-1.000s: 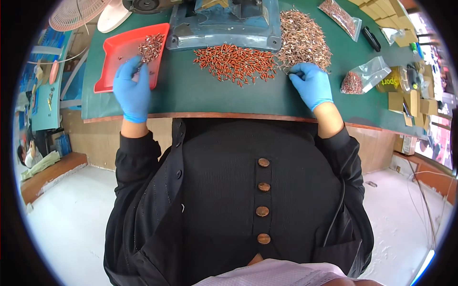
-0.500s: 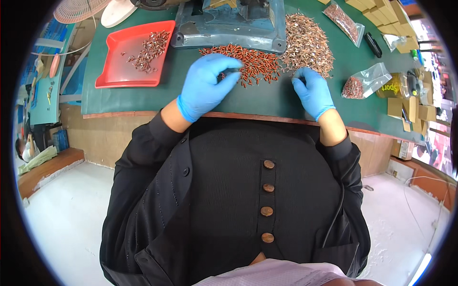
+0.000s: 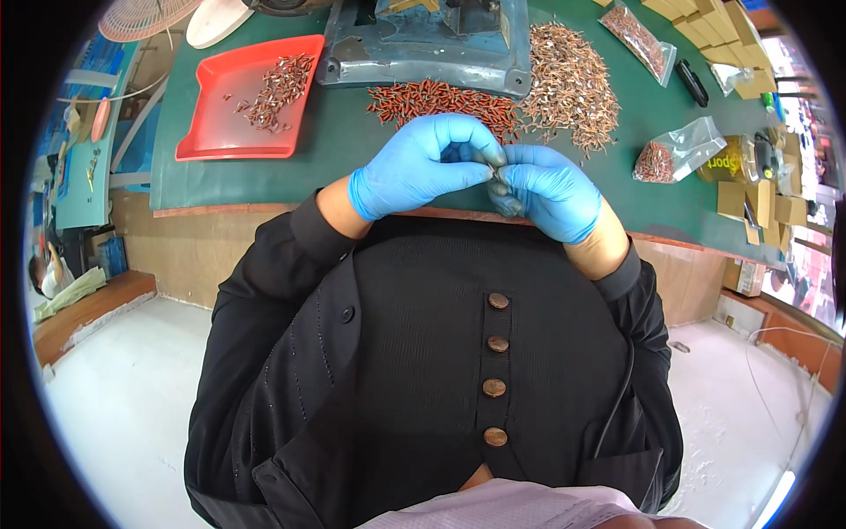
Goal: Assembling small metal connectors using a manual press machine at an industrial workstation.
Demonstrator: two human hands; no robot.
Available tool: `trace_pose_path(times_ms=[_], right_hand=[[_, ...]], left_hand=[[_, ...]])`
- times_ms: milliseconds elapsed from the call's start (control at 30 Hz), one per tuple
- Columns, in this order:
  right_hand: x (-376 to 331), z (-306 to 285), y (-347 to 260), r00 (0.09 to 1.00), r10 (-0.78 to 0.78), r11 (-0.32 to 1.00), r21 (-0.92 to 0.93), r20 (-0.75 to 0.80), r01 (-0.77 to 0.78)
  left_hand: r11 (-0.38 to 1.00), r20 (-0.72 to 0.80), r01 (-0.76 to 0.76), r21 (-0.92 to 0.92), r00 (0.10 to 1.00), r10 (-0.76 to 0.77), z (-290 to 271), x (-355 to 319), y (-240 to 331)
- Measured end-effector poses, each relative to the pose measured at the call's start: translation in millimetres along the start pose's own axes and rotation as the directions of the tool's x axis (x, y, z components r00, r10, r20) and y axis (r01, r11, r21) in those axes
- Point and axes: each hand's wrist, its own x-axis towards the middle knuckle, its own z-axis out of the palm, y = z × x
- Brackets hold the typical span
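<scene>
Readable only on the yellow container [image 3: 726, 164], near the right edge of the table [image 3: 339, 128], just beside the clear bag [image 3: 682, 150]: one short word in large dark letters, capital first, the rest lower-case. Too blurred for telling any marks on the cardboard boxes [image 3: 705, 31], farther back along the same edge. Likewise on the filled bag [image 3: 636, 40] left of them.

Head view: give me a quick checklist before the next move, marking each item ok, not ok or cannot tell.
1. Gloves on both hands: ok.
2. Left hand and right hand brought together at the fingers: ok.
3. What the fingertips hold: cannot tell, too small and partly hidden.
4. Red tray away from both hands, with metal pieces inside: ok.
5. Orange pile fully visible: not ok, the hands partly cover it.
6. Copper-coloured pile apart from the red tray: ok.
</scene>
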Motion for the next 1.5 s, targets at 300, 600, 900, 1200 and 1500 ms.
trace_pose_path(times_ms=[300,600,900,1200,1500], right_hand=[[11,8,-1,0.972,-0.12,0.983,-0.162,-0.205,0.087],[19,9,7,0.878,-0.37,0.825,-0.541,-0.303,0.161],[20,6,7,0.929,-0.297,0.768,-0.633,-0.219,0.096],[21,8,10,0.95,-0.266,0.467,-0.884,-0.165,-0.023],[19,11,15,0.952,-0.277,0.463,-0.886,-0.133,0.011]], left_hand=[[0.994,-0.19,-0.011,0.106,0.981,0.031,-3,-1,-11],[0.995,-0.197,0.022,0.1,0.98,-0.002,-6,-1,-10],[0.983,-0.137,0.041,0.179,0.99,-0.016,-19,-11,-11],[0.229,-0.368,0.31,0.923,0.884,0.287,-83,-24,-8],[0.198,-0.378,0.355,0.914,0.921,0.095,-93,-23,-14]])
